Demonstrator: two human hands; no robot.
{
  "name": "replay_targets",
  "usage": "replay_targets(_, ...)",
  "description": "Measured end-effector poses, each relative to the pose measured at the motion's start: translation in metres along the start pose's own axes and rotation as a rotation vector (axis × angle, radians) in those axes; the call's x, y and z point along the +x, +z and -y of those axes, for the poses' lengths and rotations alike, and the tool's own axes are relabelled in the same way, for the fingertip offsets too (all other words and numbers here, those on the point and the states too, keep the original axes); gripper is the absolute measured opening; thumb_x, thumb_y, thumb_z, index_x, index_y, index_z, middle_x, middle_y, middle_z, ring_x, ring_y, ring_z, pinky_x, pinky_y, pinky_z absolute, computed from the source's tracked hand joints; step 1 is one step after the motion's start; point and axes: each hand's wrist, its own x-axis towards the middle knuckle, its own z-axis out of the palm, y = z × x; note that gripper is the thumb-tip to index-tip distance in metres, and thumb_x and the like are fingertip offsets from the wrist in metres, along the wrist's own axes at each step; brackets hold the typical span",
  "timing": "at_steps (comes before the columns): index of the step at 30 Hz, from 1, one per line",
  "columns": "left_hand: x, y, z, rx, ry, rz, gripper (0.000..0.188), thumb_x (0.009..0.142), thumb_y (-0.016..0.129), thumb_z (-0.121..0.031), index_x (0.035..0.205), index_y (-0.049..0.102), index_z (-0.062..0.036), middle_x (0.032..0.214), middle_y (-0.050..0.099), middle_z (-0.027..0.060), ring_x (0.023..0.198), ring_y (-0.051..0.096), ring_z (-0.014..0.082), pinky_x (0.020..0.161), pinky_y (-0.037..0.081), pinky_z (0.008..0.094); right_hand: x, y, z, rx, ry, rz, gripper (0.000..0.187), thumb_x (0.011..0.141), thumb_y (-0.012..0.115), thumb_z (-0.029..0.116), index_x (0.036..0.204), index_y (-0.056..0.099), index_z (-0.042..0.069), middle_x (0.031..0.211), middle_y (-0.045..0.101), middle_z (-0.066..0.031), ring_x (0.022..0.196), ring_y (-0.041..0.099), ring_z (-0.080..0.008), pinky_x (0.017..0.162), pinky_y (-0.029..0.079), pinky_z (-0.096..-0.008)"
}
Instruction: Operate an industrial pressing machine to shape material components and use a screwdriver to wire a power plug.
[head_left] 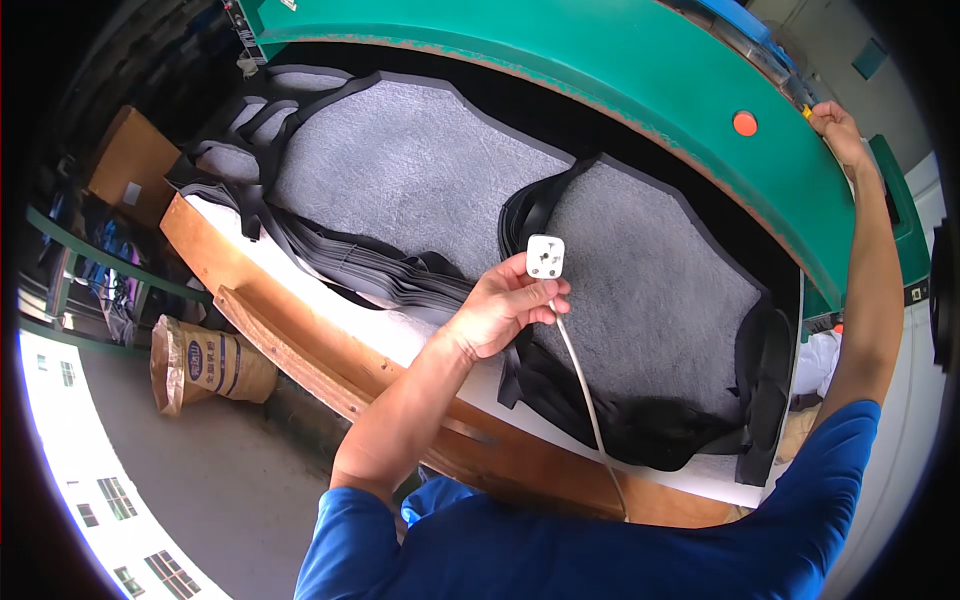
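Note:
My left hand [503, 308] is closed around a small white square box [545, 258] with several dark marks on its face. A thin pale cable [581, 382] runs from the box down toward my body. The box is held above stacks of grey fuzzy sheets with black edging, between the left stack [385, 150] and the right stack [640, 260]. At the far right, my right hand [841, 134] reaches up to the green machine beam [660, 80]. Its fingers are curled on a small yellow piece [807, 112] by the top of the beam, mostly hidden.
A round orange-red button [745, 123] sits on the beam's front. Under the stacks lies a white table surface [330, 310] with a wooden front edge [300, 352]. To the left stand a paper sack [235, 365], a cardboard box [130, 165] and a green-framed rack [115, 255].

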Motion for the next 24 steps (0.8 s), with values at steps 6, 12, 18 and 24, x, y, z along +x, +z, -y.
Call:
replay_targets(6, 0.015, 0.020, 0.010, 0.103, -0.004, -0.047, 0.020, 0.093, 0.063, -0.009, 0.112, 0.058, -0.0036, 0.102, 0.067, 0.0084, 0.077, 0.065, 0.0137, 0.061, 0.052, 0.0228, -0.048, 0.032, 0.024, -0.210, -0.462, -0.558, 0.024, 0.091, 0.066, 0.014, 0.110, 0.060, 0.001, 0.093, 0.065, -0.0044, 0.082, 0.060, -0.0097, 0.074, 0.049, -0.0246)
replay_targets(12, 0.020, 0.023, 0.022, 0.216, 0.061, -0.139, 0.020, 0.092, 0.063, -0.009, 0.110, 0.059, -0.0036, 0.101, 0.069, 0.0079, 0.064, 0.062, 0.0100, 0.050, 0.045, 0.0208, -0.236, 0.173, 0.118, 0.324, -0.371, -0.254, 0.022, 0.091, 0.065, 0.008, 0.112, 0.063, 0.001, 0.098, 0.067, -0.0052, 0.084, 0.060, -0.0083, 0.070, 0.049, -0.0223)
replay_targets(18, 0.032, 0.021, 0.037, 0.244, 0.091, -0.088, 0.017, 0.092, 0.063, -0.010, 0.107, 0.061, -0.0046, 0.096, 0.070, 0.0048, 0.062, 0.060, 0.0083, 0.048, 0.042, 0.0197, -0.321, 0.283, 0.111, 0.315, -0.549, -0.058, 0.023, 0.083, 0.069, -0.003, 0.104, 0.063, -0.001, 0.100, 0.062, -0.0095, 0.077, 0.063, -0.0123, 0.058, 0.050, -0.0214)
replay_targets(24, 0.033, 0.023, 0.038, 0.265, 0.094, -0.116, 0.017, 0.091, 0.064, -0.009, 0.107, 0.062, -0.0041, 0.095, 0.070, 0.0047, 0.062, 0.060, 0.0082, 0.048, 0.041, 0.0195, -0.321, 0.296, 0.119, 0.208, -0.571, -0.141, 0.020, 0.082, 0.070, -0.002, 0.101, 0.062, -0.001, 0.100, 0.062, -0.0119, 0.076, 0.065, -0.0170, 0.058, 0.053, -0.0252)
